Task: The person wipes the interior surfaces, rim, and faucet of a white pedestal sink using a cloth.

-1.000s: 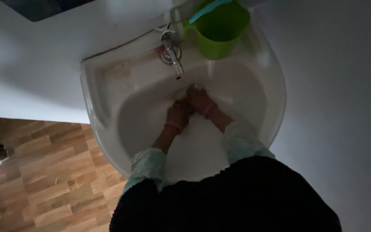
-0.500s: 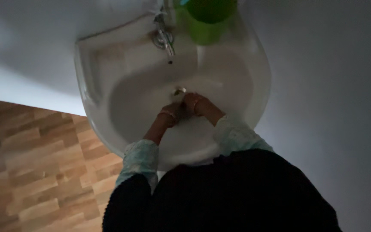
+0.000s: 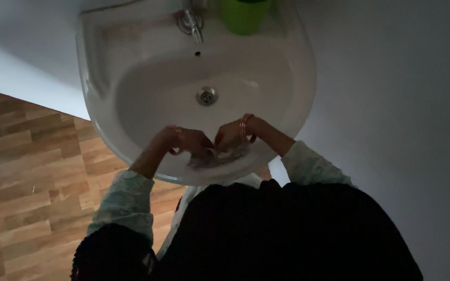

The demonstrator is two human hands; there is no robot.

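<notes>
fingers of both hands (image 3: 212, 143) bunching a small, pale, soapy cloth (image 3: 215, 156), above sink rim (image 3: 204, 177)

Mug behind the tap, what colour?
Bright green mug, partly cut off at the top of the head view.

The sink (image 3: 298, 93) looks like glazed ceramic, white, smooth and faintly glossy, with a duller, stained patch near the tap (image 3: 192, 23), which is shiny metal. The drain ring (image 3: 207, 96) is metal too, with a dim gleam. The green mug (image 3: 243, 14) at the back looks like smooth plastic. Thin bangles (image 3: 244, 125) on the wrist glint like metal. The sleeves (image 3: 126, 200) are soft, pale patterned cloth. The floor (image 3: 32, 171) shows matt wood-grain planks. The wall (image 3: 402, 104) is plain, matt and smooth.
</notes>
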